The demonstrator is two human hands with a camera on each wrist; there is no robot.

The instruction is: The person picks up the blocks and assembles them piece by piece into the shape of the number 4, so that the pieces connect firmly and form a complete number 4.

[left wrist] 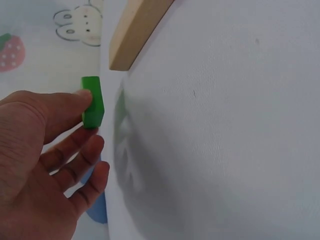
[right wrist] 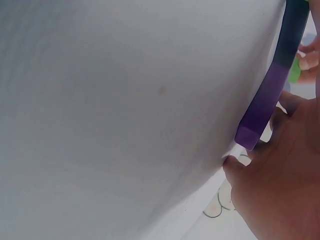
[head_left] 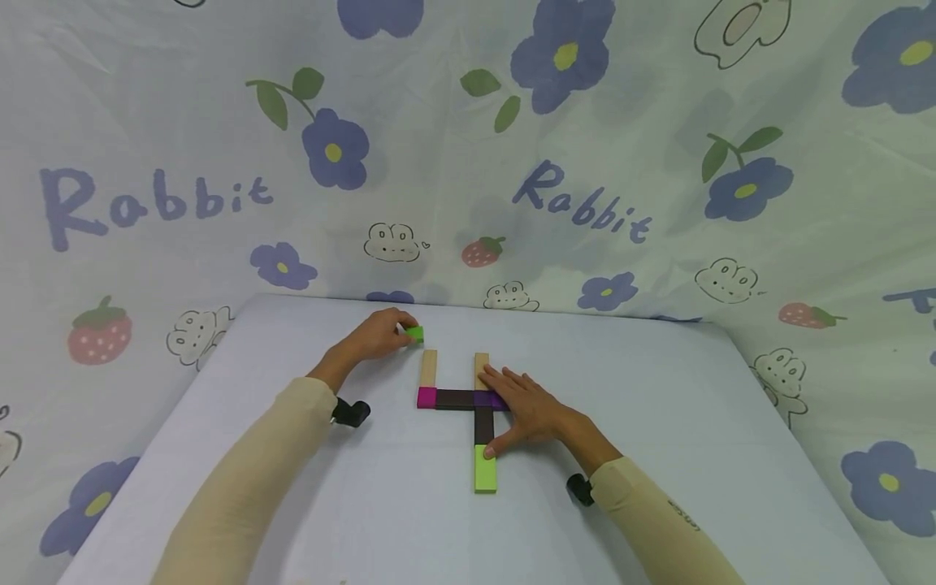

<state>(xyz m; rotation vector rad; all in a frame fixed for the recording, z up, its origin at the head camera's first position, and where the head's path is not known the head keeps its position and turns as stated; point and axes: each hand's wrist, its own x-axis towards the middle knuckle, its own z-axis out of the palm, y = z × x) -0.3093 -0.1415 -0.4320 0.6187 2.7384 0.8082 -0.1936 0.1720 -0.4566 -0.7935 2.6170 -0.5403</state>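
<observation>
My left hand (head_left: 374, 335) pinches a small green block (head_left: 416, 334) between thumb and fingers, just beyond the far end of a pale wooden block (head_left: 428, 368). The left wrist view shows the green block (left wrist: 92, 104) held above the table. My right hand (head_left: 532, 412) lies spread over the joined flat blocks. Its fingertips are at a second wooden block (head_left: 481, 363) and its thumb touches the lime block (head_left: 485, 475). Between these run a magenta block (head_left: 426, 397), dark blocks (head_left: 455, 399) and a purple block (head_left: 483, 398), partly covered by the right hand.
The blocks lie on a white table (head_left: 409, 520). Behind it hangs a patterned curtain (head_left: 439, 162) with flowers and rabbits. Black wrist cameras (head_left: 353, 413) sit by both sleeves.
</observation>
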